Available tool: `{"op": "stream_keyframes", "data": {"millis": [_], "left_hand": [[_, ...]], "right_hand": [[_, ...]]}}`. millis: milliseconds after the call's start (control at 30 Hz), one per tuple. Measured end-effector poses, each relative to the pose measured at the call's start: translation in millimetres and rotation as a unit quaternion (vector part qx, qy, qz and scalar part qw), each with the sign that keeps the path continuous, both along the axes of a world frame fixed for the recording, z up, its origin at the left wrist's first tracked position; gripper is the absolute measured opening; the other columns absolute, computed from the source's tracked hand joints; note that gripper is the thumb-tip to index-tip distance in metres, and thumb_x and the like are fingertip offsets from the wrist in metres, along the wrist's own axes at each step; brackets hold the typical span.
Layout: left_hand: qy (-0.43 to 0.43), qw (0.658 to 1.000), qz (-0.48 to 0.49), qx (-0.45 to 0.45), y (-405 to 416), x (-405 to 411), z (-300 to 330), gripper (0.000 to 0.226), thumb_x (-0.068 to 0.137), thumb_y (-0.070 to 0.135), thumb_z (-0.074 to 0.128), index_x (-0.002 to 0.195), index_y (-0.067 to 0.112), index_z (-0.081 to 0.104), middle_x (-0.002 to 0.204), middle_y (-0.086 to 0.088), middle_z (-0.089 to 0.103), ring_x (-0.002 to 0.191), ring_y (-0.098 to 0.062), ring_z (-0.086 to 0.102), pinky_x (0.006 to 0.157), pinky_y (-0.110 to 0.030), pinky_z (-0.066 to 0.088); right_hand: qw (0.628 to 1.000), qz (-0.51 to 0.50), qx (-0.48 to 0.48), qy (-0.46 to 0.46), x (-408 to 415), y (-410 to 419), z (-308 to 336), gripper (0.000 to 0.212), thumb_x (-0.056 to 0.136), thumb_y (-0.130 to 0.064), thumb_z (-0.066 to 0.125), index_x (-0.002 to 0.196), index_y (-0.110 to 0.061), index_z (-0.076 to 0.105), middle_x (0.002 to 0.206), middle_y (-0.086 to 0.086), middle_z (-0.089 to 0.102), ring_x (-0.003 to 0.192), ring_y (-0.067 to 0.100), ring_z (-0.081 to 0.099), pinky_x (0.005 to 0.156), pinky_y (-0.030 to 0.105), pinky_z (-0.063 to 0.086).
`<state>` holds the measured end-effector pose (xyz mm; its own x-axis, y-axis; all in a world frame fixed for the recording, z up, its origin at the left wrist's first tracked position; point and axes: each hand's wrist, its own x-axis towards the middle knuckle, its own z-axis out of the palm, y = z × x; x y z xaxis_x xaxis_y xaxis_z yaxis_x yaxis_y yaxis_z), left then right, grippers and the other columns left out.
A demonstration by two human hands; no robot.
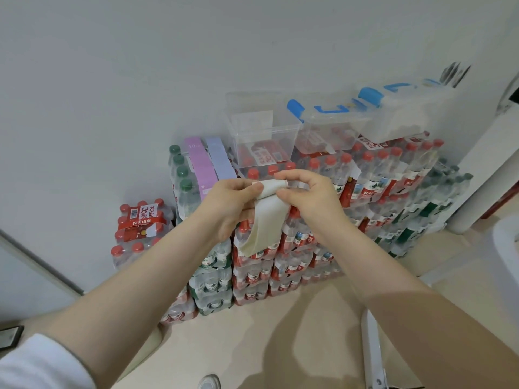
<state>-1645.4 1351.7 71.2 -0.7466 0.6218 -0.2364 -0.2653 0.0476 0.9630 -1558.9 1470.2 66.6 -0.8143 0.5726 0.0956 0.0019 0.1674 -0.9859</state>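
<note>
A pale cream band (266, 217) of stretchy material is held up in front of me. Its top end is rolled or folded between both hands and the rest hangs down in a loose strip. My left hand (229, 203) pinches the left side of the rolled end with thumb and fingers. From the right, my right hand (306, 192) grips the same rolled end, fingers curled over the top and thumb beneath. Both arms reach forward at chest height.
Shrink-wrapped packs of red-capped water bottles (365, 178) and green-capped bottles (213, 279) are stacked against the white wall. Clear plastic boxes (261, 127), some with blue handles, sit on top. A smaller bottle pack (140, 226) stands at left. Beige floor lies below.
</note>
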Motion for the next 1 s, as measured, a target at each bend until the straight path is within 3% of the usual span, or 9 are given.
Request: {"op": "stream_keyframes", "data": {"millis": [133,267,400,500,567,633,700,867,1000], "left_hand": [[-0.025,0.999,0.010,0.046,1,0,-1,0.011,0.091,0.005,0.052,0.087,0.007,0.061,0.082,-0.007,0.066,0.060,-0.009,0.066,0.057,-0.019,0.056],[0.005,1.000,-0.001,0.030,3,4,-3,0.015,0.093,0.006,0.049,0.092,0.012,0.064,0.083,-0.004,0.067,0.063,-0.007,0.066,0.062,-0.019,0.055],[0.052,0.999,0.008,-0.015,4,6,-11,0.015,0.093,0.007,0.049,0.093,0.013,0.063,0.088,-0.008,0.066,0.081,-0.022,0.062,0.086,-0.041,0.051],[0.085,0.996,0.023,-0.028,2,5,-12,0.013,0.090,0.005,0.054,0.087,0.016,0.062,0.090,-0.008,0.064,0.081,-0.023,0.063,0.078,-0.040,0.055],[0.125,0.992,0.006,-0.034,0,4,-13,0.015,0.088,0.004,0.057,0.085,0.018,0.061,0.093,-0.008,0.064,0.078,-0.021,0.064,0.068,-0.033,0.058],[0.162,0.986,-0.015,-0.043,-1,3,-13,0.017,0.086,0.002,0.059,0.083,0.019,0.062,0.094,-0.008,0.063,0.077,-0.023,0.063,0.068,-0.035,0.057],[0.172,0.984,-0.012,-0.044,-1,3,-13,0.020,0.083,0.000,0.061,0.082,0.019,0.063,0.096,-0.007,0.063,0.078,-0.023,0.062,0.068,-0.034,0.056],[0.043,0.999,-0.023,-0.010,-1,-1,-10,0.015,0.083,0.007,0.064,0.097,0.010,0.059,0.100,-0.012,0.064,0.077,-0.020,0.066,0.067,-0.028,0.058],[0.008,0.999,-0.024,-0.029,-2,-3,-9,0.010,0.090,0.014,0.056,0.088,0.006,0.061,0.088,-0.011,0.067,0.072,-0.019,0.065,0.067,-0.028,0.056]], "right_hand": [[0.996,-0.078,0.043,0.025,-2,-6,-6,0.030,0.080,-0.009,0.067,0.105,-0.023,0.057,0.099,-0.010,0.062,0.096,0.012,0.060,0.085,0.036,0.052],[0.989,-0.085,0.122,0.017,0,-10,-9,0.021,0.084,-0.011,0.062,0.104,-0.019,0.064,0.093,-0.018,0.061,0.097,0.009,0.059,0.090,0.036,0.049],[0.982,-0.078,0.169,0.017,2,-13,-10,0.015,0.087,-0.022,0.061,0.099,-0.020,0.068,0.091,-0.016,0.062,0.092,0.008,0.059,0.082,0.030,0.050],[0.986,-0.073,0.148,0.000,1,-11,-9,0.004,0.085,-0.023,0.063,0.082,-0.024,0.063,0.080,-0.019,0.059,0.081,0.002,0.058,0.075,0.028,0.048],[0.993,-0.072,0.094,-0.011,-2,-8,-11,0.013,0.083,-0.025,0.065,0.073,-0.026,0.058,0.078,-0.007,0.062,0.079,0.016,0.063,0.074,0.041,0.054],[0.995,-0.073,0.071,-0.021,-3,-7,-12,0.018,0.082,-0.021,0.066,0.068,-0.024,0.056,0.077,0.004,0.062,0.078,0.029,0.064,0.071,0.051,0.054],[0.996,-0.071,0.044,-0.027,-4,-6,-13,0.018,0.080,-0.014,0.067,0.068,-0.021,0.057,0.079,0.005,0.063,0.081,0.029,0.064,0.075,0.053,0.053],[0.996,-0.086,-0.014,-0.009,-2,-4,-15,0.018,0.078,-0.010,0.069,0.074,-0.022,0.057,0.094,0.002,0.063,0.093,0.028,0.063,0.081,0.052,0.053],[0.997,-0.070,0.018,0.022,2,-7,-14,0.024,0.078,-0.007,0.068,0.083,-0.028,0.058,0.098,-0.008,0.062,0.097,0.018,0.061,0.085,0.048,0.052]]}}
